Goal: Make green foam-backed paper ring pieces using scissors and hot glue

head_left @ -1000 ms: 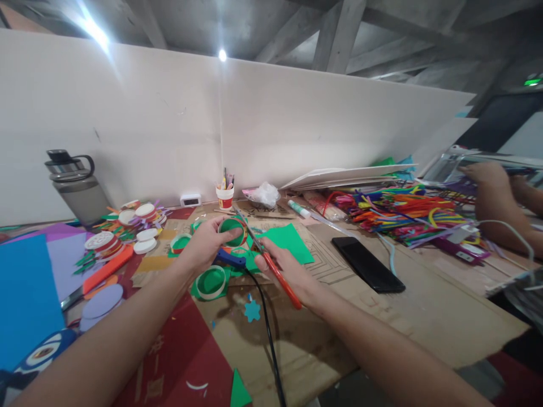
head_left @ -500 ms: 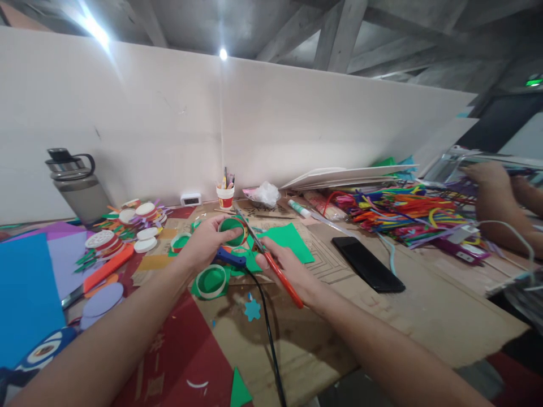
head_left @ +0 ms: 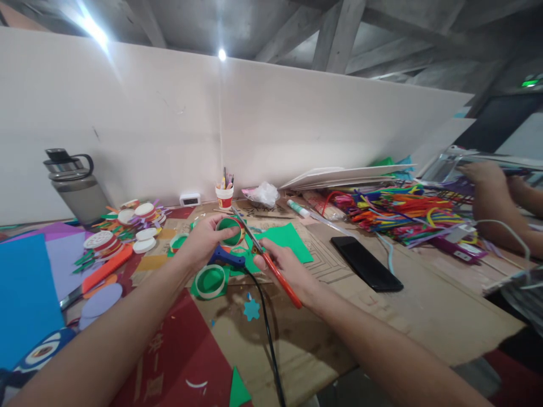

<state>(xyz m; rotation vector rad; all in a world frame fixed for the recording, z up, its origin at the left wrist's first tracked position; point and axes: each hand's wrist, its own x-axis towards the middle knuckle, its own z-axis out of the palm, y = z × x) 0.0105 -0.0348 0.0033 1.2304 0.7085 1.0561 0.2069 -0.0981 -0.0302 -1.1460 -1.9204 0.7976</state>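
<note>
My left hand (head_left: pixel 206 240) is closed on a short paper cup ring (head_left: pixel 225 224) with a green inside, its thumb laid across the opening. My right hand (head_left: pixel 286 264) grips scissors (head_left: pixel 283 282) with red handles, their blades pointing up beside the ring; whether they touch it I cannot tell. Below the left hand lies a blue hot glue gun (head_left: pixel 229 258) with a black cord. Close to it, another white-rimmed ring (head_left: pixel 211 282) sits on green paper. A green sheet (head_left: pixel 288 240) lies behind my right hand, and a blue paper snowflake shape (head_left: pixel 251 309) is nearer me.
At left stand a grey bottle (head_left: pixel 78 189), stacked paper discs (head_left: pixel 102 240) and an orange utility knife (head_left: pixel 108 268). A pen cup (head_left: pixel 224 198) is at the back. On the right are a black phone (head_left: pixel 367 264), colourful pipe cleaners (head_left: pixel 399 206) and another person's arms (head_left: pixel 490 192).
The view has shifted very slightly. Both hands keep their grips on the ring and the scissors, with hardly any movement visible.
</note>
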